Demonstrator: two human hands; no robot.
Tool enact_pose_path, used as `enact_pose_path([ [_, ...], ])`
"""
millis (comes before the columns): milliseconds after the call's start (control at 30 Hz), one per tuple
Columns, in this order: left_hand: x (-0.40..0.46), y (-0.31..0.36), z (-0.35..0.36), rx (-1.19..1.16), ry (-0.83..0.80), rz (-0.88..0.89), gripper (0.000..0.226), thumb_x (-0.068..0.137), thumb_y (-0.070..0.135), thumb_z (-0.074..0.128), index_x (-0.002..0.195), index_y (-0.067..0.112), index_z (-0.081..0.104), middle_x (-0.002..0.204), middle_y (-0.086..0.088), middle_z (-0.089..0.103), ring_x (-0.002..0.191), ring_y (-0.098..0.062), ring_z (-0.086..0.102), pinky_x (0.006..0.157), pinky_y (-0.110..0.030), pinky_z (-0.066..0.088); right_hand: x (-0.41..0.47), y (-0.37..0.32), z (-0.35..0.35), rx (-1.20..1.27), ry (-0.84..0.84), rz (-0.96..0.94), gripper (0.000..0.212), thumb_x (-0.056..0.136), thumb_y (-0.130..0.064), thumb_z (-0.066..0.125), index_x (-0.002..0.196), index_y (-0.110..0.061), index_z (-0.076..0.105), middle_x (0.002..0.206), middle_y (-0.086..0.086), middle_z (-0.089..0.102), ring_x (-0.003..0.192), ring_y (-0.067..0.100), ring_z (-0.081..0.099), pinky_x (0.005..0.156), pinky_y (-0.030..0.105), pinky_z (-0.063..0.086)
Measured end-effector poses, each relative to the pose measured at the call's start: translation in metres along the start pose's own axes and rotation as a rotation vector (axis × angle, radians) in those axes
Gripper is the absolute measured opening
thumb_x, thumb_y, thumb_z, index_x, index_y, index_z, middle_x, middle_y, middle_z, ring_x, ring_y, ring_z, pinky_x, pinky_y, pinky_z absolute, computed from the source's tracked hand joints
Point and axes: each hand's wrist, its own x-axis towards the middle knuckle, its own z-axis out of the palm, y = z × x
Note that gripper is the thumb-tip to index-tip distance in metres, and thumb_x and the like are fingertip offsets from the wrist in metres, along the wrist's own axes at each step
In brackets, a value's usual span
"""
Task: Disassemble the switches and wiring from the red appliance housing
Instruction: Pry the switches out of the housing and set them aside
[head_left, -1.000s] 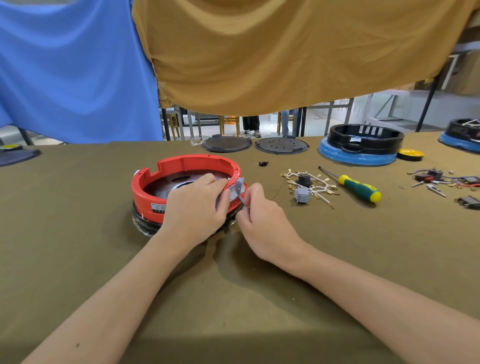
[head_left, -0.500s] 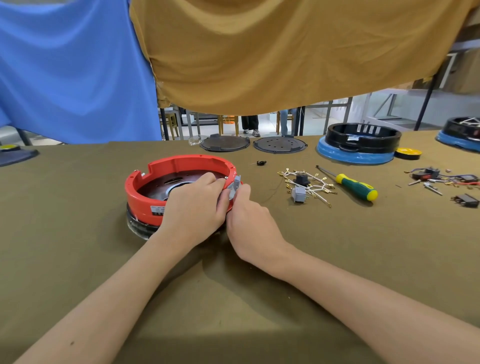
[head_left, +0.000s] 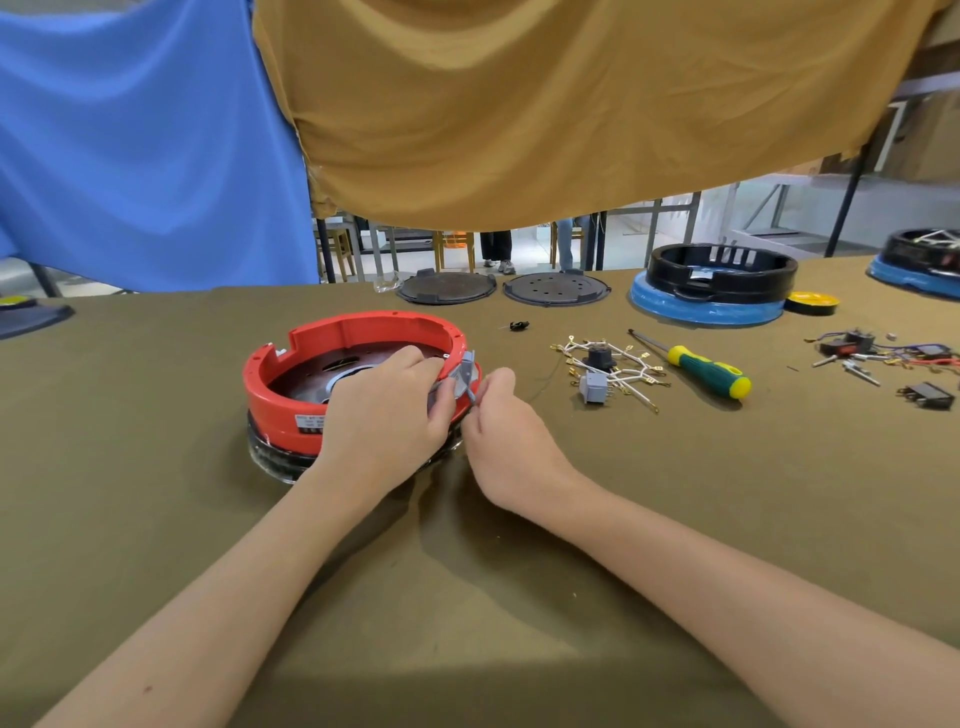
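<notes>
Olive cloth covers the workbench (head_left: 156, 519) where we work, under blue and tan sheets hung overhead. Near its middle sits the red housing (head_left: 311, 358), stacked on a dark base. Our left hand (head_left: 384, 415) curls over the near-right rim, its fingers gripping a grey switch (head_left: 464, 373) mounted at the wall. Our right hand (head_left: 506, 431) sits just beside it, thumb and forefinger pinched narrow on a thin grey lead (head_left: 471, 397) running down from that switch.

We judge this to be the step of freeing the switch from the wall. The next move likely calls for a steady hold on the housing while the switch is worked out of its slot and the lead drawn clear without snagging; how it is clipped in is hidden behind our fingers.

To the right lie a loose harness of white wires (head_left: 613, 364) with a small grey switch (head_left: 592, 387), then a green-and-yellow screwdriver (head_left: 701, 366). Farther right are more small parts (head_left: 883, 358). At the back stand two dark discs (head_left: 447, 287) and a black-and-blue housing (head_left: 711, 291). Nothing lies between our hands and the work.
</notes>
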Motion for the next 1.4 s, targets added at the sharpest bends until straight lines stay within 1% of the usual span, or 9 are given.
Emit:
enact_pose_path([
  [167, 0.003, 0.0, 0.001, -0.039, 0.04, -0.019, 0.024, 0.094, 0.035, 0.061, 0.096, 0.016, 0.075, 0.084, 0.001, 0.068, 0.069, -0.02, 0.064, 0.048, -0.023, 0.032, 0.0, 0.0, 0.0, -0.229, -0.001, -0.037, 0.016, 0.101, -0.017, 0.045, 0.108, -0.012, 0.032, 0.09, 0.008, 0.061, 0.073, 0.029, 0.054, 0.061, 0.039, 0.04],
  [233, 0.002, 0.001, 0.002, -0.036, 0.055, -0.021, 0.025, 0.094, 0.035, 0.06, 0.096, 0.016, 0.075, 0.085, 0.002, 0.069, 0.07, -0.019, 0.064, 0.049, -0.024, 0.033, 0.003, 0.0, -0.008, -0.07, -0.038, 0.03, 0.011, 0.102, -0.018, 0.042, 0.107, -0.011, 0.036, 0.088, 0.007, 0.06, 0.073, 0.026, 0.057, 0.06, 0.038, 0.043],
  [367, 0.003, 0.002, 0.004, -0.028, 0.049, -0.037, 0.027, 0.095, 0.036, 0.056, 0.096, 0.016, 0.074, 0.082, 0.004, 0.065, 0.067, -0.017, 0.06, 0.052, -0.027, 0.039, 0.006, -0.003, -0.008, 0.151, -0.027, 0.153, 0.012, 0.102, -0.015, 0.039, 0.11, -0.007, 0.04, 0.079, 0.0, 0.048, 0.062, 0.012, 0.044, 0.051, 0.026, 0.029],
  [567, 0.003, 0.003, 0.003, -0.031, 0.039, -0.056, 0.028, 0.096, 0.036, 0.055, 0.095, 0.017, 0.075, 0.08, 0.004, 0.063, 0.065, -0.015, 0.057, 0.051, -0.028, 0.038, 0.009, -0.013, 0.006, 0.678, -0.022, 0.435, 0.008, 0.101, -0.01, 0.037, 0.109, -0.011, 0.039, 0.08, 0.003, 0.041, 0.061, 0.014, 0.035, 0.044, 0.023, 0.032],
  [800, 0.003, 0.003, 0.004, -0.034, 0.052, -0.064, 0.028, 0.096, 0.036, 0.055, 0.095, 0.018, 0.076, 0.079, 0.006, 0.062, 0.063, -0.012, 0.051, 0.049, -0.021, 0.026, 0.006, -0.009, 0.003, 0.898, -0.049, 0.437, 0.025, 0.096, 0.0, 0.028, 0.08, -0.018, 0.033, 0.061, 0.0, 0.029, 0.034, 0.006, 0.023, 0.037, 0.014, 0.021],
  [900, 0.003, 0.003, 0.004, -0.034, 0.054, -0.053, 0.029, 0.097, 0.037, 0.054, 0.097, 0.018, 0.076, 0.079, 0.005, 0.063, 0.063, -0.012, 0.052, 0.049, -0.02, 0.025, 0.005, -0.013, 0.003, 0.786, -0.037, 0.454, 0.011, 0.099, -0.004, 0.031, 0.097, -0.011, 0.04, 0.074, 0.005, 0.037, 0.051, 0.012, 0.031, 0.039, 0.02, 0.026],
  [1033, 0.003, 0.003, 0.004, -0.043, 0.052, -0.042, 0.031, 0.097, 0.038, 0.052, 0.098, 0.019, 0.076, 0.08, 0.005, 0.063, 0.063, -0.01, 0.048, 0.049, -0.016, 0.021, 0.006, -0.017, -0.004, 0.534, -0.013, 0.41, 0.019, 0.103, -0.012, 0.037, 0.122, -0.007, 0.037, 0.092, 0.008, 0.044, 0.065, 0.014, 0.036, 0.05, 0.027, 0.031],
  [1167, 0.003, 0.003, 0.003, -0.054, 0.056, -0.03, 0.029, 0.096, 0.036, 0.055, 0.098, 0.017, 0.076, 0.079, 0.004, 0.064, 0.062, -0.008, 0.045, 0.05, -0.014, 0.019, 0.003, -0.014, -0.008, 0.094, -0.071, 0.169, 0.019, 0.102, -0.013, 0.047, 0.114, -0.009, 0.033, 0.091, 0.006, 0.049, 0.065, 0.01, 0.044, 0.049, 0.022, 0.029],
  [1400, 0.004, 0.001, 0.001, -0.052, 0.048, -0.03, 0.027, 0.095, 0.034, 0.057, 0.091, 0.017, 0.076, 0.071, 0.01, 0.05, 0.059, -0.011, 0.046, 0.047, -0.017, 0.02, 0.009, -0.001, -0.026, -0.106, -0.149, 0.069, 0.005, 0.102, -0.015, 0.039, 0.105, -0.012, 0.037, 0.08, 0.002, 0.053, 0.064, 0.013, 0.049, 0.051, 0.027, 0.033],
])
